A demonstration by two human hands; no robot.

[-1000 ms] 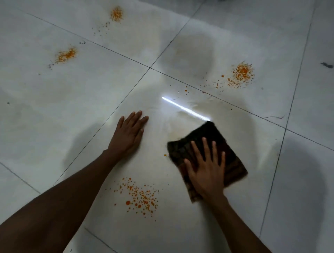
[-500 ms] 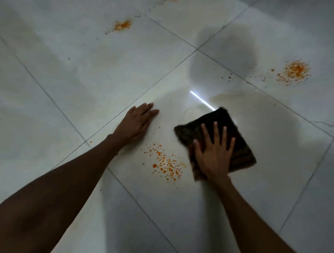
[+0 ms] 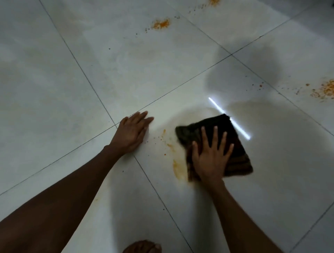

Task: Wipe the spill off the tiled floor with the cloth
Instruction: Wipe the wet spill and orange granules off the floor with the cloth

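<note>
A dark folded cloth (image 3: 233, 144) lies flat on the white tiled floor (image 3: 126, 72). My right hand (image 3: 210, 157) presses on its near left part, fingers spread. An orange smear (image 3: 178, 168) and a few orange specks lie just left of the cloth. My left hand (image 3: 132, 132) rests flat on the floor left of the smear, holding nothing.
More orange spill patches sit at the far middle (image 3: 160, 23), the right edge (image 3: 325, 90) and the top edge (image 3: 214, 2). A bright light reflection (image 3: 242, 129) streaks the tile beside the cloth. Toes of a bare foot (image 3: 142, 247) show at the bottom edge.
My right hand has pushed the cloth leftward over the near orange spatter, leaving a smear and a few specks. The view has shifted, so the other patches sit further right.
</note>
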